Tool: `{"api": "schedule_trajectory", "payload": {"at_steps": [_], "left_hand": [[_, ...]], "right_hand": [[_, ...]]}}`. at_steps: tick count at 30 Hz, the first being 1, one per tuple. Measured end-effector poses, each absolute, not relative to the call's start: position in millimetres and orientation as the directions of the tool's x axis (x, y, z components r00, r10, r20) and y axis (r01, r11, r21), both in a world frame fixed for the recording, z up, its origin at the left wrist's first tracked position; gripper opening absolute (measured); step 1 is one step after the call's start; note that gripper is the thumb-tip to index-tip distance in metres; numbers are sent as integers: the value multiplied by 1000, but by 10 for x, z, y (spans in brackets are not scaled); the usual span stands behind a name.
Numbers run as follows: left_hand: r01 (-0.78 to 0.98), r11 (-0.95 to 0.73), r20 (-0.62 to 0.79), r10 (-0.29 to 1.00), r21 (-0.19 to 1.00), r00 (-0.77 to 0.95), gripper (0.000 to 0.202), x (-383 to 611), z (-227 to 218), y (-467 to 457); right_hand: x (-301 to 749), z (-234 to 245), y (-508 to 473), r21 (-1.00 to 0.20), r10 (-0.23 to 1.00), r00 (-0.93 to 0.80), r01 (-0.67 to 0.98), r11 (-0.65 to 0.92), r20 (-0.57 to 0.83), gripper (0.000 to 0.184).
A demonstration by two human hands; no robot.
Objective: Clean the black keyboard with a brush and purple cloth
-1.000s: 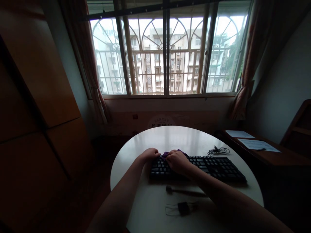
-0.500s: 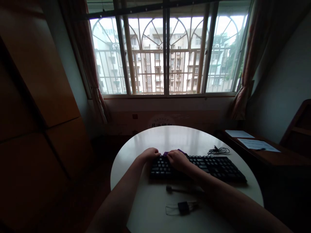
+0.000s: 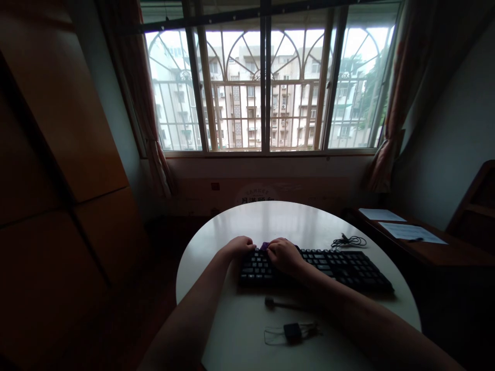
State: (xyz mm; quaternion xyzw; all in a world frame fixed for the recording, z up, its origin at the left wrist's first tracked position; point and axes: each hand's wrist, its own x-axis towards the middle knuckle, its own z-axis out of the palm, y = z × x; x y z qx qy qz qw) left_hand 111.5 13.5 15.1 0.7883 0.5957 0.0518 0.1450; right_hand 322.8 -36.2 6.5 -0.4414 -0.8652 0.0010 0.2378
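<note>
A black keyboard [image 3: 350, 270] lies across the white round table. My left hand [image 3: 240, 246] is closed round its far left corner, thumb toward the keys. Near the far edge, my right hand [image 3: 285, 254] is bent over the upper left keys, fingers pressed together on a purple cloth [image 3: 265, 246]. Most of the cloth is hidden under that hand. On the near side of the keyboard lies a small dark brush [image 3: 269, 303], its handle running under my right forearm. Closer still is a black keycap puller [image 3: 293, 332] with wire loops.
A coiled black cable [image 3: 349, 240] rests on the round table [image 3: 232, 330] behind the keyboard's right end. To the right, sheets of paper [image 3: 412, 232] and a dark pen lie on a brown wooden desk [image 3: 460, 254]. Beyond the table is a barred window [image 3: 265, 103].
My right hand has shifted very slightly over the keys, and less of the purple cloth shows behind it. The left hand keeps its place at the keyboard's corner.
</note>
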Motion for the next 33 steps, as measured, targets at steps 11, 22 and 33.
{"api": "schedule_trajectory", "payload": {"at_steps": [11,22,33], "left_hand": [[924,-266,-72,953,276,296,36,1102,131,144],[923,-254,-78,955,290,287,36,1115,154,118],[920,-251,-99,951,301,292,38,1115,173,112]], "right_hand": [[3242,128,-405,-119,733,-554,760,639,395,31],[3265,243,-472,-30,713,-619,748,663,328,31],[3364,297,-459,-8,626,-725,652,758,286,33]]}}
